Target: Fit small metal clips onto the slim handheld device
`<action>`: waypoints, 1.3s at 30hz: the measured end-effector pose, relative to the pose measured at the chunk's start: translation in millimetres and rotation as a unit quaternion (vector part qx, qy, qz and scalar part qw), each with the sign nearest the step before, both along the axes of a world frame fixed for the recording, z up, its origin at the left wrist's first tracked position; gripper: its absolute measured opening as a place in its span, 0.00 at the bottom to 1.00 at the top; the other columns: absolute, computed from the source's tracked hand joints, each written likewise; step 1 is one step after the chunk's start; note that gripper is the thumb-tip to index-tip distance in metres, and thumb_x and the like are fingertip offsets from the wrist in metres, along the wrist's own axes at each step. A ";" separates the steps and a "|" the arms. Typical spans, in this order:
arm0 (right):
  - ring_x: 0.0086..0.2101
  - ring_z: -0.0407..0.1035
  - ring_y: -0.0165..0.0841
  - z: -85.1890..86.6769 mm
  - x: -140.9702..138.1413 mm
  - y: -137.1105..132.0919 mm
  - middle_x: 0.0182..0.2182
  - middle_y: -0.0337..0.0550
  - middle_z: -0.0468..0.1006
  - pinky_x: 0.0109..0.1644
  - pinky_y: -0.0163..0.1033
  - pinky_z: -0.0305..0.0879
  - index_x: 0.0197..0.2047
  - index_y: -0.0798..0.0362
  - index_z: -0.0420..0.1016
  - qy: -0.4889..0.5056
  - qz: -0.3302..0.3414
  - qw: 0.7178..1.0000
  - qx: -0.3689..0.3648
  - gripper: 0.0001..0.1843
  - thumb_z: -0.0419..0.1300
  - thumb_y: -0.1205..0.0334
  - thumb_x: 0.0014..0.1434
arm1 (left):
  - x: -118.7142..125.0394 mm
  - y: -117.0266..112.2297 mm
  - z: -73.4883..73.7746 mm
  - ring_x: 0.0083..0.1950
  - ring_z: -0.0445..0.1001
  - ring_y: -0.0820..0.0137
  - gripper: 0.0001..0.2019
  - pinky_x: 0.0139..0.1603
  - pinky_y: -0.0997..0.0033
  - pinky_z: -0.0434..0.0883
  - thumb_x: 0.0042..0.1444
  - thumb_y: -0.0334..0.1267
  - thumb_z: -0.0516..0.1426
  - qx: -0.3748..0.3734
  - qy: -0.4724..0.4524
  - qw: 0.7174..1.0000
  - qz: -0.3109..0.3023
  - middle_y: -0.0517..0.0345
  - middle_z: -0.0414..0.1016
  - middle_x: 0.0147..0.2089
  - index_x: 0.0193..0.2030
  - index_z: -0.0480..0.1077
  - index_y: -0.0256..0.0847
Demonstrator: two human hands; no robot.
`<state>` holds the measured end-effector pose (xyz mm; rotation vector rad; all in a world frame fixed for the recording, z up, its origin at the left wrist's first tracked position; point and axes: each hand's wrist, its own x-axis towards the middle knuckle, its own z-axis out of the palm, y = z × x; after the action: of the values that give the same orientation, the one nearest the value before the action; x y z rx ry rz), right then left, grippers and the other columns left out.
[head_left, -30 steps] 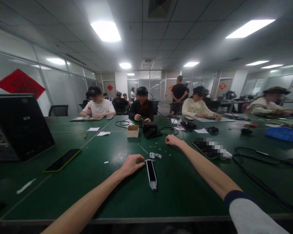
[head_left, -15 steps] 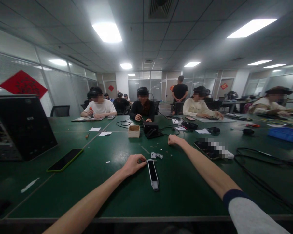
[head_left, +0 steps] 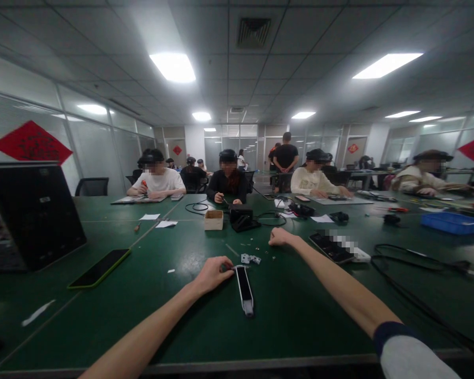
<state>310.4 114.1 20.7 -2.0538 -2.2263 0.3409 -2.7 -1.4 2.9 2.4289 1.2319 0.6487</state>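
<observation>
My left hand (head_left: pixel 212 273) rests on the green table (head_left: pixel 150 316), fingers curled and pinched at the far end of a long black device with a white rim (head_left: pixel 244 288). My right hand (head_left: pixel 279 237) lies farther out on the table, closed in a loose fist; what it holds, if anything, is hidden. Small silver metal parts (head_left: pixel 250 258) and a few tiny bits lie between the two hands.
A phone in a green case (head_left: pixel 99 268) lies to the left, beside a dark monitor back (head_left: pixel 31 213). A small cardboard box (head_left: pixel 214 219), a black stand (head_left: pixel 242 217), another phone (head_left: pixel 331 247), black cables (head_left: pixel 411 263) and a blue tray (head_left: pixel 454 222) sit farther off. Several people work across the table.
The view has tilted up slightly, so everything sits lower in the picture. Both hands keep their places and grips.
</observation>
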 end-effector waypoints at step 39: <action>0.35 0.72 0.31 -1.6 -120.3 -141.7 0.35 0.41 0.78 0.40 0.36 0.67 0.38 0.54 0.72 0.334 0.256 0.885 0.198 0.06 0.57 0.65 0.57 | 5.5 -15.1 5.3 0.31 0.71 0.75 0.06 0.33 0.77 0.67 0.56 0.31 0.55 0.218 -0.011 0.975 -0.037 0.60 0.72 0.34 0.40 0.70 0.40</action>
<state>190.2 -27.6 19.1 -0.9207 -2.0955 0.4866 2.8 -16.5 8.2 2.7905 1.0708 1.0118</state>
